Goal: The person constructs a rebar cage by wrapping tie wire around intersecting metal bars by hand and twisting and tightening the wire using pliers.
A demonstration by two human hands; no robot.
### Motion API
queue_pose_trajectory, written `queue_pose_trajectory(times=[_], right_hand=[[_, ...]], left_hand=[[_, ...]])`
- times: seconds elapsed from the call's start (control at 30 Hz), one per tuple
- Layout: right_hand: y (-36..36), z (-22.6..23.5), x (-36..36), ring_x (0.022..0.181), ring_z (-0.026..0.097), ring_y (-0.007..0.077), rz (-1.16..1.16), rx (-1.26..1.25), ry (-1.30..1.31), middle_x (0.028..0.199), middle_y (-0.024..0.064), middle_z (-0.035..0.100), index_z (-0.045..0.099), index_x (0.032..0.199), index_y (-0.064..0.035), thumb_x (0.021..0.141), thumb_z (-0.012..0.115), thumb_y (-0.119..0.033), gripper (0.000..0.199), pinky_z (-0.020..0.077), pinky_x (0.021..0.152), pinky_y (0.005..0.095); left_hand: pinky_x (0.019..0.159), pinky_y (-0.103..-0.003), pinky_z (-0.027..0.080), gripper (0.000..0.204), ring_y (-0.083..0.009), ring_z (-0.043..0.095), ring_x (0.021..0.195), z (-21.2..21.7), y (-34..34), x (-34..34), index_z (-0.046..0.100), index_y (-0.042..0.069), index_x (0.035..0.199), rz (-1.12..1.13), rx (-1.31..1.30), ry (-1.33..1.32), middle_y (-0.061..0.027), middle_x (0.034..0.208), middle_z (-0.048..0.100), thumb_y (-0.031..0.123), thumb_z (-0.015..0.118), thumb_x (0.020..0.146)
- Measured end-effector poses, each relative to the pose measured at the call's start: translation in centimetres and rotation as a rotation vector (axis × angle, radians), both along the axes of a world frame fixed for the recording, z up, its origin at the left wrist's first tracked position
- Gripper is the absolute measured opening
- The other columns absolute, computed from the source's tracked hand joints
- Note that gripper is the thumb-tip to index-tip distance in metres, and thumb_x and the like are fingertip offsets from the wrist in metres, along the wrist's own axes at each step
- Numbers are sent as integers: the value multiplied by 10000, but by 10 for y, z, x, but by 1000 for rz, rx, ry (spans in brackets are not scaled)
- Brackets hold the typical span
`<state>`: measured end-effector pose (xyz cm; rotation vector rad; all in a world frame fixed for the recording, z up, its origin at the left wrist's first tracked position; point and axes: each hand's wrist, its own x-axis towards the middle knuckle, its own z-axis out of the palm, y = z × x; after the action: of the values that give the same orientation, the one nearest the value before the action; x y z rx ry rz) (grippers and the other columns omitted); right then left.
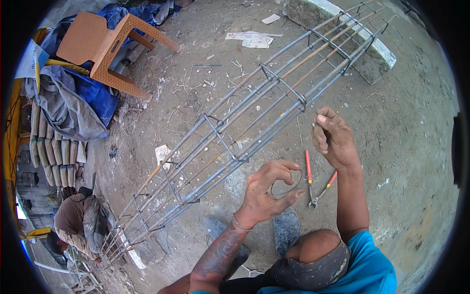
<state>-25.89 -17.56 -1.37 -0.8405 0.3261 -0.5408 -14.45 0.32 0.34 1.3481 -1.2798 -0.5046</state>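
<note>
A long cage of steel reinforcing bars [215, 142], tied with square stirrups, runs diagonally from the lower left to the upper right. On its near side, my left hand [267, 191] is curled, a thin loop of wire [273, 188] between thumb and fingers. Higher and to the right, just beside the cage, my right hand [335, 134] has thumb and fingertips pinched together; anything between them is too fine to make out. Pincers with red handles [308, 169] lie spread on the ground below my right hand, their jaws toward me.
A concrete block [374, 73] is under the cage's far end. At lower left, another person [81, 223] crouches by its other end. An orange plastic chair [110, 49], blue tarpaulin [95, 105] and stacked sacks [54, 152] stand at left. My boots [286, 230] are on the dirt.
</note>
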Motion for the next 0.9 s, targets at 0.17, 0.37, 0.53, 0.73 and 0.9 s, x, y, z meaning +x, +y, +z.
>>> queue_pose_trajectory(times=[0.17, 0.37, 0.53, 0.73, 0.9], right_hand=[[3, -14, 2, 625, 494, 87, 136, 512, -375, 662, -7, 527, 530, 970, -46, 937, 500, -203, 164, 420, 560, 209], [46, 5, 20, 692, 516, 104, -128, 712, -432, 676, -25, 513, 530, 963, -59, 951, 486, -246, 193, 491, 724, 261], [47, 13, 6, 662, 487, 100, -335, 483, -367, 736, -15, 476, 490, 883, -88, 962, 469, -220, 155, 473, 681, 286], [81, 43, 13, 545, 374, 74, -713, 83, 7, 704, -1, 418, 387, 1017, -84, 979, 414, -191, 117, 358, 493, 234], [98, 46, 21, 500, 340, 59, -962, -215, 59, 638, -13, 376, 353, 1010, -69, 972, 431, -201, 158, 315, 429, 218]], left_hand=[[686, -329, 492, 288, -206, 641, 826, 3, 4, -3, 517, 53, 742, -26, 183, 141, -131, 844, 642, 297, 588, 877], [718, -387, 509, 247, -259, 635, 800, 4, -5, -17, 545, 8, 806, 18, -288, 379, -171, 1012, 580, 222, 498, 919], [774, -388, 513, 232, -269, 625, 815, 3, 12, -22, 451, 9, 1043, -85, -96, 989, -175, 915, 570, 217, 375, 975], [675, -333, 488, 387, -162, 523, 692, -8, 42, -30, 361, 13, 1163, -397, 25, 951, -60, 729, 484, 355, 371, 982], [477, -401, 375, 509, -219, 479, 470, -15, 72, -37, 458, 7, 666, -24, 416, 462, -93, 536, 444, 361, 298, 995]])
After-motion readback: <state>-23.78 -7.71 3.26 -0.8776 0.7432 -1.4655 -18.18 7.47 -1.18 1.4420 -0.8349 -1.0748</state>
